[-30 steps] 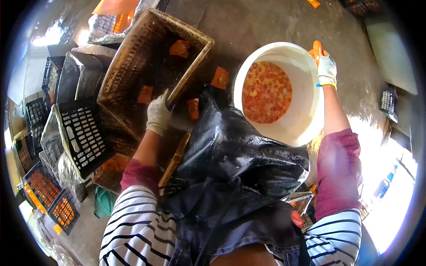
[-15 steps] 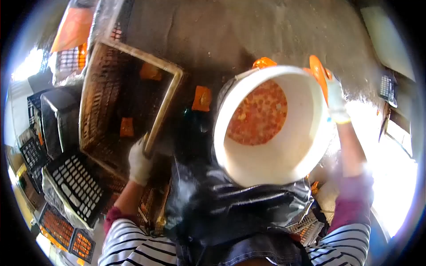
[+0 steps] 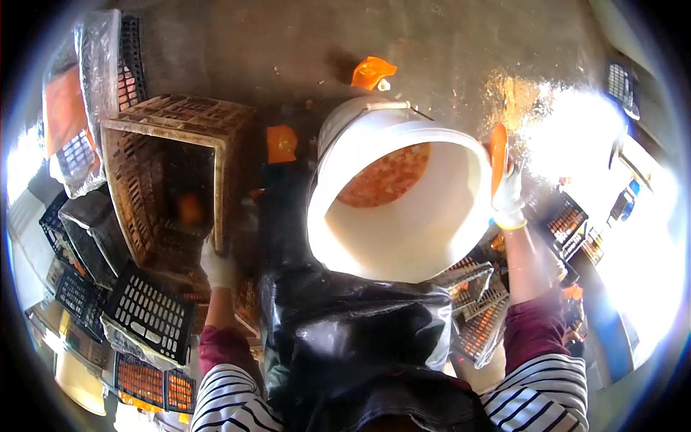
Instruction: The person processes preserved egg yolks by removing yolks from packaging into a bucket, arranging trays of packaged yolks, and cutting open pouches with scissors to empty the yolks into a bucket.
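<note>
Daylight glares on the wet brown floor at right. An orange scrap lies beyond the white tub, which tilts at centre against the black apron, reddish chunks inside. The right hand is at its right rim beside something orange; its grip is unclear. At left, the left hand's fingers grip a brown crate, near a black crate.

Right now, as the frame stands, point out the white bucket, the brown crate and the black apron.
White bucket (image 3: 410,234): head view, inner wall.
Brown crate (image 3: 198,119): head view, outer side wall.
Black apron (image 3: 345,324): head view, shiny front.
</note>
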The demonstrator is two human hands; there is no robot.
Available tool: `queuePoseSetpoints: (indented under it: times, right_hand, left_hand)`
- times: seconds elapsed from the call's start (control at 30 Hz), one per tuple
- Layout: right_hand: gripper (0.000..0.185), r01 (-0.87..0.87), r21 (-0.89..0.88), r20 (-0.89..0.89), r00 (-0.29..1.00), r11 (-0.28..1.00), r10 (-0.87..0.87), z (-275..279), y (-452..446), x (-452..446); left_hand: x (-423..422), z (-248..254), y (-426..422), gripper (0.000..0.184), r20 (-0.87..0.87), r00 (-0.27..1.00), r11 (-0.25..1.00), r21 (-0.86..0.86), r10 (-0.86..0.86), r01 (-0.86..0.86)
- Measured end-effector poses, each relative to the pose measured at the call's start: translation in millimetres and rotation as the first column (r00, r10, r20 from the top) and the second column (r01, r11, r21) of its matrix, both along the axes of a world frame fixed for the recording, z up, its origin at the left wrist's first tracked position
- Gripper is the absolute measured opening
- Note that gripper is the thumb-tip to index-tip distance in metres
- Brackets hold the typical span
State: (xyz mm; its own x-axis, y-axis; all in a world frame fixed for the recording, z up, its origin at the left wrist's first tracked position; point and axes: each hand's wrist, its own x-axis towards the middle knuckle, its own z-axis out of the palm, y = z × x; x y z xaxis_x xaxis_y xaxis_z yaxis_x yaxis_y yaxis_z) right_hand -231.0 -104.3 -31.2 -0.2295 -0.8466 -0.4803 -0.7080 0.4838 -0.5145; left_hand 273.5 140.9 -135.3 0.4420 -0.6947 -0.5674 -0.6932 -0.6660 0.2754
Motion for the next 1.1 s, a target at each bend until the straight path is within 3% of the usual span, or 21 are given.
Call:
queuePoseSetpoints:
  times: [0.1,0.17,0.27,0.3,0.33,0.37,0.47,0.5,0.53,0.6,0.63,0.67,0.7,0.73,0.77,0.8,0.87,0.93,0.97,1.07,1.1]
  right_hand:
    - [0.023,0.032,-0.054,0.018,0.999,0.998,-0.031,-27,29,-33]
    - [0.021,0.205,-0.074,0.191,0.964,0.976,-0.188,-10,25,-25]
    - [0.028,0.283,0.001,0.219,0.936,0.959,-0.277,-9,24,-22]
    - [0.029,0.214,-0.008,0.134,0.968,0.977,-0.211,-16,27,-25]
    - [0.031,0.146,-0.014,0.051,0.988,0.989,-0.145,-24,30,-29]
    - [0.032,0.083,-0.011,-0.033,0.996,0.996,-0.084,-22,27,-29]
    - [0.021,-0.064,0.373,-0.266,0.948,0.926,0.173,15,-10,-19]
    - [0.022,-0.317,0.121,-0.418,0.843,0.941,0.338,12,-3,-25]
    - [0.021,-0.169,0.004,-0.192,0.967,0.986,0.167,30,-9,-11]
    - [0.022,0.191,-0.084,0.311,0.937,0.978,-0.157,90,-19,43]
    - [0.022,-0.083,-0.077,0.276,0.956,0.994,0.101,119,-21,63]
    - [0.023,-0.352,-0.056,0.244,0.903,0.934,0.354,142,-17,84]
    - [0.026,-0.683,0.114,-0.12,0.712,0.722,0.692,158,-3,111]
    - [0.027,-0.787,0.187,-0.103,0.579,0.588,0.809,173,4,137]
    - [0.027,-0.868,0.237,-0.067,0.433,0.436,0.899,187,10,162]
    - [0.027,-0.87,0.078,0.258,0.489,0.486,0.833,203,10,184]
    - [0.027,-0.96,0.074,0.287,0.279,0.269,0.916,225,7,215]
    - [0.027,-0.998,0.064,0.327,0.048,0.029,0.944,239,9,235]
    - [0.026,-0.986,0.083,0.439,0.165,0.143,0.883,232,21,238]
    - [0.031,-0.964,-0.127,0.302,0.188,0.235,0.935,225,48,264]
    - [0.033,-0.946,-0.195,0.249,0.206,0.258,0.946,226,54,270]
  left_hand:
    - [14,-17,14,0.04,0.008,1.0,0.989,0.147,0.002,-0.003]
    - [5,2,-10,0.044,0.119,0.979,0.883,0.459,-0.165,0.093]
    - [22,-2,-17,0.053,0.071,0.88,0.658,0.693,-0.469,0.295]
    - [20,11,-31,0.069,-0.048,0.828,0.463,0.811,-0.558,0.359]
    - [-34,94,-99,0.079,0.115,0.86,0.554,0.805,-0.498,0.213]
    - [-31,93,-88,0.081,0.138,0.875,0.647,0.728,-0.463,0.227]
    - [-30,110,-57,0.079,0.165,0.955,0.903,0.399,-0.245,0.162]
    - [-28,115,-51,0.077,0.089,0.993,0.971,0.234,-0.08,0.058]
    - [-28,119,-48,0.071,0.029,0.999,0.999,0.034,-0.018,0.017]
    - [-34,136,-66,0.063,-0.179,0.984,0.973,-0.231,-0.024,-0.018]
    - [-56,167,-92,0.057,-0.516,0.824,0.905,-0.193,0.234,-0.378]
    - [-82,220,-127,0.056,-0.677,0.706,0.879,-0.187,0.209,-0.439]
    - [-105,265,-156,0.054,-0.708,0.694,0.901,-0.207,0.131,-0.381]
    - [-113,272,-163,0.057,-0.65,0.758,0.946,-0.271,-0.044,-0.177]
    - [-127,302,-177,0.061,-0.377,0.857,0.88,-0.445,-0.351,0.165]
    - [-137,310,-187,0.06,-0.269,0.806,0.786,-0.514,-0.527,0.342]
    - [-147,312,-189,0.052,-0.228,0.632,0.628,-0.57,-0.741,0.531]
    - [-136,295,-188,0.041,-0.609,0.44,0.745,-0.608,-0.66,0.276]
    - [-132,316,-189,0.035,-0.626,0.457,0.764,-0.604,-0.632,0.229]
    - [-114,340,-181,0.03,-0.473,0.496,0.685,-0.531,-0.728,0.498]
    - [-112,346,-178,0.026,-0.505,0.517,0.721,-0.43,-0.691,0.543]
